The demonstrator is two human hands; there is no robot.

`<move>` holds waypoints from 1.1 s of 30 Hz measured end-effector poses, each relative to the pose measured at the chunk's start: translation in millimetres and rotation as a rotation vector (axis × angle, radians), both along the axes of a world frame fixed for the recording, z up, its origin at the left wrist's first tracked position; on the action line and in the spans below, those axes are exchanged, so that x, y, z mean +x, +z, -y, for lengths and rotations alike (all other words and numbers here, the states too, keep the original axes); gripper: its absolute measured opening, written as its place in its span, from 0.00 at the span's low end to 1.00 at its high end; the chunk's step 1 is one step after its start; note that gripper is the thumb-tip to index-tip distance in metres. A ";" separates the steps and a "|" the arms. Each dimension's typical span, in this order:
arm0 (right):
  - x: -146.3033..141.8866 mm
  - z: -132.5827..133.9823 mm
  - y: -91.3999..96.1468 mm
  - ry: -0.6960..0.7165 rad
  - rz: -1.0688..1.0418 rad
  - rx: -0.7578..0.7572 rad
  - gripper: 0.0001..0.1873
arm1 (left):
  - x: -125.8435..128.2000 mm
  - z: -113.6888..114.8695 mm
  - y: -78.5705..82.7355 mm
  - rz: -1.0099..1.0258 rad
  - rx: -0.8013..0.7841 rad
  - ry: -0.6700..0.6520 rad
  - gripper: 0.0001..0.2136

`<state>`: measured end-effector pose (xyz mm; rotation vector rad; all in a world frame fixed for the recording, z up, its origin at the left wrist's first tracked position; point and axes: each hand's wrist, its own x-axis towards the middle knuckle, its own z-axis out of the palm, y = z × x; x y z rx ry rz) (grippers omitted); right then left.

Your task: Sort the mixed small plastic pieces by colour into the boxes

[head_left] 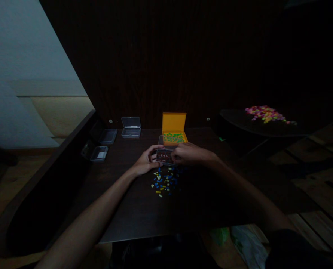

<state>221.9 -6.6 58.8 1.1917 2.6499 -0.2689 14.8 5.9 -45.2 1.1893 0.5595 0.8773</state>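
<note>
A small clear plastic box [164, 156] with several brownish-pink pieces inside lies on the dark table. Wrapped round its left end is my left hand [146, 161], thumb along the near edge and fingers along the far side. My right hand [183, 154] bends over the box's right end with its fingers curled together; its fingertips are hidden, and any piece in them is too small to make out. Just in front of the box, small blue, yellow and cream building bricks [166, 181] lie scattered. Right behind it stands an orange box [174, 122], lid up, holding green pieces.
Transparent cases with raised lids, one at the back [131, 132], one at left [108, 136] and a smaller one [99, 154], stand on the table [133, 220]. A dark side panel [43, 186] rises at left. Colourful pieces [267, 114] are heaped on a rounded surface at right.
</note>
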 end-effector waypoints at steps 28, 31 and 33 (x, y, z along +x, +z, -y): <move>-1.3 4.1 5.1 -0.017 0.033 -0.114 0.11 | 0.0 0.3 1.2 0.003 0.015 -0.013 0.31; -2.0 4.0 4.9 -0.003 0.041 -0.161 0.11 | -0.1 -0.2 0.4 0.010 0.013 -0.015 0.32; -2.1 3.7 5.1 -0.005 0.029 -0.162 0.12 | -0.2 -0.4 0.2 0.009 0.009 -0.017 0.32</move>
